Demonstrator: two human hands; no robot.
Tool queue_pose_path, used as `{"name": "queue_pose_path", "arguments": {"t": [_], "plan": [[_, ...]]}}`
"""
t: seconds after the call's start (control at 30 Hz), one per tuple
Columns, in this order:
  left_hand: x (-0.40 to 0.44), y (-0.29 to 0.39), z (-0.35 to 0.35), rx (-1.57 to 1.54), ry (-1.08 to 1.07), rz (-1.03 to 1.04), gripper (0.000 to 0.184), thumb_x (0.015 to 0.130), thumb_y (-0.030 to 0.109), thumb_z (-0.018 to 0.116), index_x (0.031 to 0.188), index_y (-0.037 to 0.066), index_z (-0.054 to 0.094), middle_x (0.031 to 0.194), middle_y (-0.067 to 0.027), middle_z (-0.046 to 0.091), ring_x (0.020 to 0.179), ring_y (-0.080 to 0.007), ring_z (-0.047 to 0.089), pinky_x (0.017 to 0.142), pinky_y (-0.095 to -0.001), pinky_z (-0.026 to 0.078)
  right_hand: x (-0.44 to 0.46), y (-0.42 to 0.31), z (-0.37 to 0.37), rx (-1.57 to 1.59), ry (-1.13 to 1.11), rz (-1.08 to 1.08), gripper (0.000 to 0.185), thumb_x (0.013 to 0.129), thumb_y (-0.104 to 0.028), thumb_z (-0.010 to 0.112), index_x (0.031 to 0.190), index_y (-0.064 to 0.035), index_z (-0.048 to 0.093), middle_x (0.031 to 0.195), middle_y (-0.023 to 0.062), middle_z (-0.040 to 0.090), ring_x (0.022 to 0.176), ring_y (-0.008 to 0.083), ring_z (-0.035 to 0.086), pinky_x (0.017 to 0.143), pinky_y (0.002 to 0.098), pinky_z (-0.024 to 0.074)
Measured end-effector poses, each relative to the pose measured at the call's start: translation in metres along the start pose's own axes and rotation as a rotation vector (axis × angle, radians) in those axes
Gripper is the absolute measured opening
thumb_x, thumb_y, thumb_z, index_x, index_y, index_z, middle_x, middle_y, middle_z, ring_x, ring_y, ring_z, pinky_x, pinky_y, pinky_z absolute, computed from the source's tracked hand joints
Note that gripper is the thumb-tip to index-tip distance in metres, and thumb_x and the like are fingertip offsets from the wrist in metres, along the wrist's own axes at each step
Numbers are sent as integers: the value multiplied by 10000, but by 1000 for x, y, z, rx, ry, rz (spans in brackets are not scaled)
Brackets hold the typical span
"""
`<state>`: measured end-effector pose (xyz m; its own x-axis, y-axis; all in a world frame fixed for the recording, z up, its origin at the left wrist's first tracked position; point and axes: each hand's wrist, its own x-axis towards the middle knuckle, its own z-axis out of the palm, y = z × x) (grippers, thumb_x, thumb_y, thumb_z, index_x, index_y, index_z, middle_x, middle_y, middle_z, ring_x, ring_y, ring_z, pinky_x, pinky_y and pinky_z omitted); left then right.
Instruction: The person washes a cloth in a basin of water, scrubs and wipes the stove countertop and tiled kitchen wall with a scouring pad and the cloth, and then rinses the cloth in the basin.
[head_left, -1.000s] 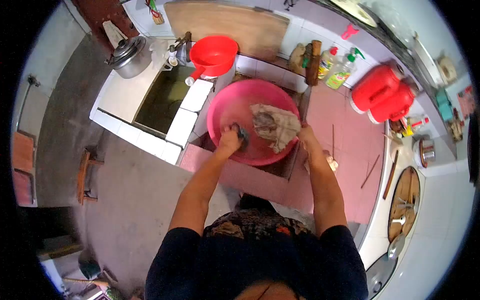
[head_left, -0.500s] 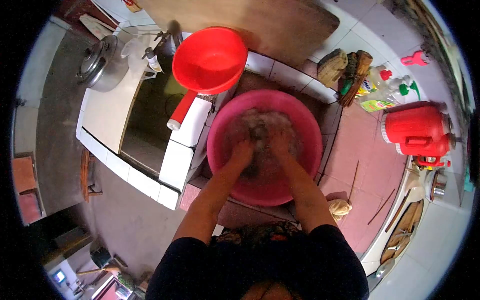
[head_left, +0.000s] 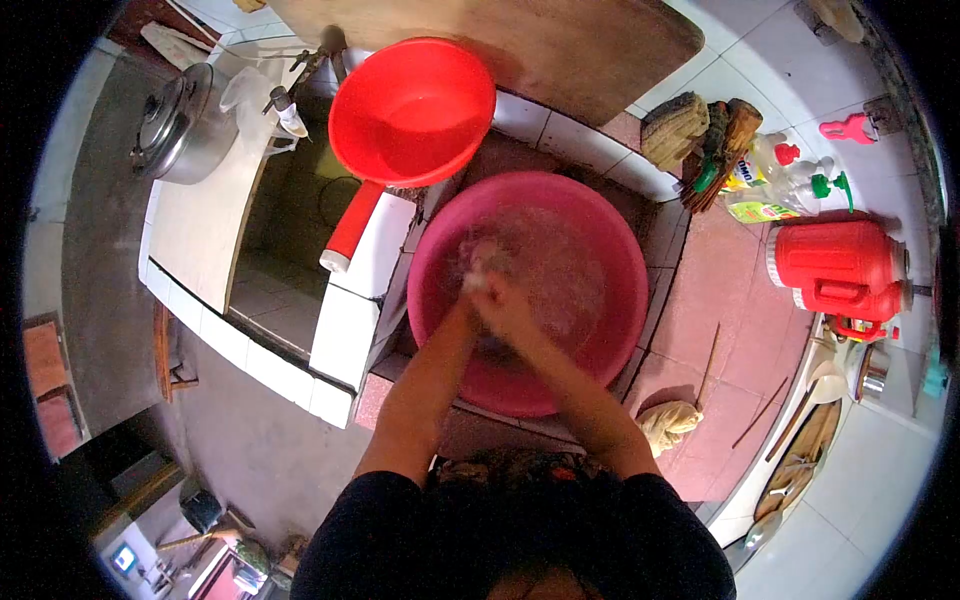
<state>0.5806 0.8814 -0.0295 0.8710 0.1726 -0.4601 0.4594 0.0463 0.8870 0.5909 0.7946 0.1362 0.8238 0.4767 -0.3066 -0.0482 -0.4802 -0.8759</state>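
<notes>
A large pink basin (head_left: 628, 330) holds cloudy, bubbly water, and both my hands are together in its left half. My right hand (head_left: 502, 302) is closed, crossed over against my left hand (head_left: 474, 286). The left hand also looks closed, though its fingers are partly hidden by the right one. A pale, blurred lump (head_left: 487, 256) shows just beyond the fingers; whether it is cloth or foam I cannot make out.
A red long-handled dipper (head_left: 410, 110) rests at the sink's edge (head_left: 335, 335). A metal pot (head_left: 190, 130) stands on the left counter. At right are firewood pieces (head_left: 668, 132), bottles (head_left: 765, 205), red thermoses (head_left: 838, 262) and a crumpled tan cloth (head_left: 668, 425).
My hands, apart in the basin's middle before, are now together farther left. The right hand has crossed over to the left one. The view has shifted slightly.
</notes>
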Motion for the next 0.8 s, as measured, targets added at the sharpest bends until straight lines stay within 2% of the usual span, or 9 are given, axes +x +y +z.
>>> {"name": "queue_pose_path", "arguments": {"t": [0.1,0.17,0.23,0.5,0.57,0.63,0.7,0.77,0.8], "plan": [[-19,41,-5,781,55,498,446,926,341,505,1295,92,470,1243,-130,539,1156,-287,505,1019,-402,367,-1,9,22,-507,228,-324,355,870,-335,572,1046,-32,626,949,172,654,911,329,608,777,442,476],[-37,67,0,479,17,309,433,928,326,503,1294,100,463,1245,-123,530,1148,-280,507,1009,-405,381,26,55,11,-450,213,-269,356,874,-325,570,1072,-32,613,945,173,654,905,328,615,781,433,479],[-56,90,19,-649,-78,-399,419,928,303,502,1293,103,455,1238,-112,524,1133,-272,513,976,-401,419,50,103,-23,-342,106,-85,359,879,-315,568,1097,-32,600,940,173,654,898,327,621,784,425,482],[-39,55,-39,-241,4,-373,471,891,274,566,1289,44,462,1231,-127,534,1102,-287,520,879,-410,464,60,146,-108,-283,385,62,424,869,-306,586,1190,-32,548,1001,148,652,920,344,626,810,412,493],[-37,55,-33,-243,64,-440,478,882,288,583,1271,29,484,1203,-119,557,1079,-283,531,894,-394,441,73,185,-52,-744,556,88,418,862,-274,591,1214,-56,538,1082,143,626,979,361,600,841,422,484],[-42,77,-17,-266,181,-475,457,884,287,576,1255,30,502,1181,-106,571,1060,-291,540,898,-396,440,72,191,-22,-832,365,82,426,855,-246,590,1238,-72,526,1156,151,589,1043,369,565,882,430,467],[-21,45,-25,-591,113,-623,458,887,312,567,1254,45,507,1200,-90,562,1065,-296,534,908,-409,440,49,101,-40,-204,-181,303,427,835,-250,595,1222,-78,541,1204,168,545,1096,356,524,920,446,443],[-4,19,-34,-858,30,-748,439,885,313,561,1234,50,520,1184,-82,564,1050,-294,537,903,-410,443,28,44,-24,73,-306,58,424,793,-296,616,1154,-78,583,1205,181,530,1105,345,507,945,482,415],[-5,24,-38,-919,-41,-767,419,881,301,559,1214,48,530,1159,-83,571,1033,-289,543,893,-404,446,20,53,1,-140,-143,-415,429,768,-328,628,1114,-76,605,1192,186,534,1096,345,507,957,503,399]]}}
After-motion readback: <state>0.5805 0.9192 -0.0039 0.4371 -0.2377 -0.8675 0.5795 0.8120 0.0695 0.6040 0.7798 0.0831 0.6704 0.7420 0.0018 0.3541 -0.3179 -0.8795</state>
